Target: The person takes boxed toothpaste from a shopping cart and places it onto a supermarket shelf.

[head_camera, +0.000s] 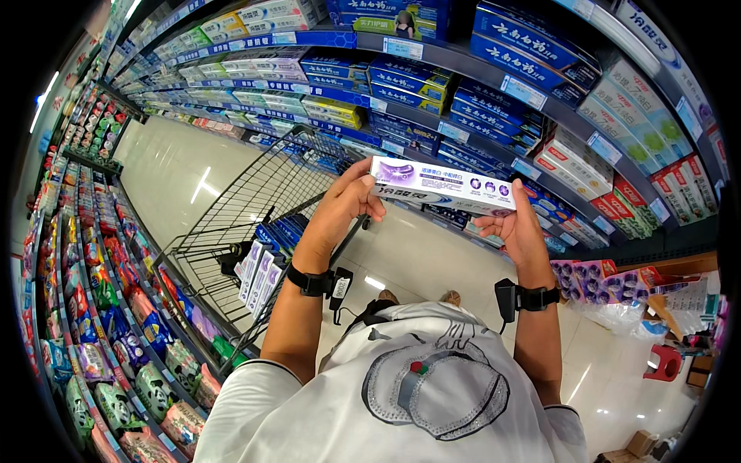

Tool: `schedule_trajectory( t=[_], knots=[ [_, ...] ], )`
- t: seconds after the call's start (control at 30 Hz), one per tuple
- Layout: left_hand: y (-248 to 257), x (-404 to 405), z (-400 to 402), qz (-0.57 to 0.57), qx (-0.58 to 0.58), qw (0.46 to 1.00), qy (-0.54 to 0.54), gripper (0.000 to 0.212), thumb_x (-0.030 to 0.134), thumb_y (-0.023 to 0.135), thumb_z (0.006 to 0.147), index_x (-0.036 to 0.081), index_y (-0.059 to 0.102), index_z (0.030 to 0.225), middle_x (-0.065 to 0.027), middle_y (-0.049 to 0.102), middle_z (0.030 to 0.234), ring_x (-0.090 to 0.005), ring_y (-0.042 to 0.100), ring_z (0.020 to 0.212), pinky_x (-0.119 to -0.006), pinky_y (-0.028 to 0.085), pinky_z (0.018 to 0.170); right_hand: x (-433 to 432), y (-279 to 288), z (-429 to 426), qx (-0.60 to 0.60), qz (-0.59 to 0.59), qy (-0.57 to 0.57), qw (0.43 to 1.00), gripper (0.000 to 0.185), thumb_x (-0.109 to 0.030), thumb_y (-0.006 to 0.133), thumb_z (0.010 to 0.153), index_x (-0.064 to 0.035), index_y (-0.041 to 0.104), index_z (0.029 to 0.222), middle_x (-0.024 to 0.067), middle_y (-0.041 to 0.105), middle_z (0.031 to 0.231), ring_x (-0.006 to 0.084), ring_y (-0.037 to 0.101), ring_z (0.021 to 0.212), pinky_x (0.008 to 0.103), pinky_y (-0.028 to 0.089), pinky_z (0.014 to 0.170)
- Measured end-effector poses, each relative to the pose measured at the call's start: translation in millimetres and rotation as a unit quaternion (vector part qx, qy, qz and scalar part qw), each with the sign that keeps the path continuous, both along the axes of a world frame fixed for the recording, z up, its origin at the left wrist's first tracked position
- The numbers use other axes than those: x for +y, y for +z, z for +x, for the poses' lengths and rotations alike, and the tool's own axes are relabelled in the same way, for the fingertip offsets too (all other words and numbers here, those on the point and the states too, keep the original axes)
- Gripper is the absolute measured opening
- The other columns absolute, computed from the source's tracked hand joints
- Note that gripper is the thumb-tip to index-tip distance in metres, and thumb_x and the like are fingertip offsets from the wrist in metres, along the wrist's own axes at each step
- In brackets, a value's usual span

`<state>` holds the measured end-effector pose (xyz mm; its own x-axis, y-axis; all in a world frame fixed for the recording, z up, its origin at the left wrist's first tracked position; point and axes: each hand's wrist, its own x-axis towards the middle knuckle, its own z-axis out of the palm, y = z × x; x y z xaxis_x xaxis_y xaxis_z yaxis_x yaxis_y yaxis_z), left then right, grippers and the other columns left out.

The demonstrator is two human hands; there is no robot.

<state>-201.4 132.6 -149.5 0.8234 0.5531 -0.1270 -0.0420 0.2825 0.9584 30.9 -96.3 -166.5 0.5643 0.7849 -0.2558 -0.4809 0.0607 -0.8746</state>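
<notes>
A white and purple toothpaste carton (443, 184) is held level in front of me, one end in each hand. My left hand (348, 197) grips its left end, thumb on the near edge. At the other end, my right hand (515, 223) has its thumb against the carton's end and its fingers curled beneath. To the left of my body stands a wire shopping cart (214, 199). Inside it lie several white and purple cartons (260, 278) beside dark blue boxes (283, 232).
Toothpaste shelves (428, 49) with stacked boxes and price tags curve across the front and right. Packaged goods fill a shelf (110, 324) on the left. A red plastic stool (663, 363) and cardboard boxes (641, 443) are on the tiled floor (608, 370) at right.
</notes>
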Motion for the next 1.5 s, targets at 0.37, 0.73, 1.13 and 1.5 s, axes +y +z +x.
schedule_trajectory(
  t=[0.37, 0.73, 1.13, 1.5],
  knots=[
    [-5, -13, 22, 0.043, 0.025, 0.998, 0.029, 0.058, 0.055, 0.054, 0.102, 0.000, 0.059, 0.117, -0.0056, 0.060, 0.090, -0.0122, 0.059, 0.068, -0.026, 0.050, 0.061, -22, 5, 7, 0.007, 0.044, 0.054, 0.998, 0.066, -0.056, 0.037, 0.107, 0.0035, 0.052, 0.133, 0.0213, 0.069, 0.117, 0.0257, 0.074, 0.085, 0.0346, 0.062, 0.063],
    [2, -27, 50, 0.061, 0.067, 0.995, 0.049, 0.059, 0.057, 0.049, 0.103, 0.000, 0.061, 0.110, -0.0050, 0.061, 0.078, -0.0122, 0.056, 0.063, -0.027, 0.047, 0.057, -38, 10, 13, -0.034, 0.031, 0.013, 0.999, 0.057, -0.047, 0.040, 0.109, 0.0011, 0.052, 0.137, 0.0213, 0.071, 0.114, 0.0262, 0.074, 0.082, 0.0349, 0.061, 0.064],
    [-7, -18, 73, -0.015, 0.152, 0.987, -0.057, 0.062, 0.060, 0.044, 0.103, 0.004, 0.066, 0.087, -0.0038, 0.057, 0.062, -0.0109, 0.046, 0.044, -0.027, 0.039, 0.046, -55, 20, 28, -0.037, -0.029, 0.014, 0.999, 0.069, -0.059, 0.039, 0.105, 0.0048, 0.064, 0.116, 0.0189, 0.074, 0.091, 0.0211, 0.072, 0.066, 0.0296, 0.056, 0.054],
    [3, -21, 86, 0.011, 0.133, 0.988, -0.072, 0.063, 0.057, 0.041, 0.105, 0.000, 0.065, 0.101, -0.0059, 0.060, 0.066, -0.0112, 0.047, 0.047, -0.026, 0.037, 0.044, -65, 21, 38, -0.039, -0.019, -0.020, 0.999, 0.060, -0.054, 0.045, 0.106, 0.0027, 0.064, 0.112, 0.0140, 0.070, 0.083, 0.0184, 0.065, 0.061, 0.0325, 0.054, 0.052]
  ],
)
